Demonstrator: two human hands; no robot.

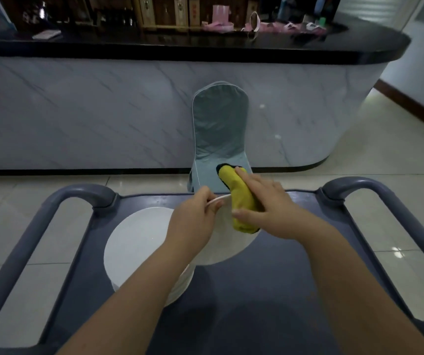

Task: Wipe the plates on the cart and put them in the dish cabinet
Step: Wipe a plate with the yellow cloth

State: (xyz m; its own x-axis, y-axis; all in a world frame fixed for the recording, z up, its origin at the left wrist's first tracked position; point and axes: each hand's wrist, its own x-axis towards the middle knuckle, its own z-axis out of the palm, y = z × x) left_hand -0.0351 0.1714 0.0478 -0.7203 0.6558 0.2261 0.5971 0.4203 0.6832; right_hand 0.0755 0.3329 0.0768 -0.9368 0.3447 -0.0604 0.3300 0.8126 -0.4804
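No legible txt; labels on shelf boxes (180, 10) blurred.

Smooth white plate (221, 248), yellow cloth (241, 201), matt cart (269, 290), glossy countertop (180, 44)

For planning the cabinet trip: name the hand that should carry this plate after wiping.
Left, probably. The left hand grips the plate by its rim; the right hand is occupied, holding the yellow cloth against it.
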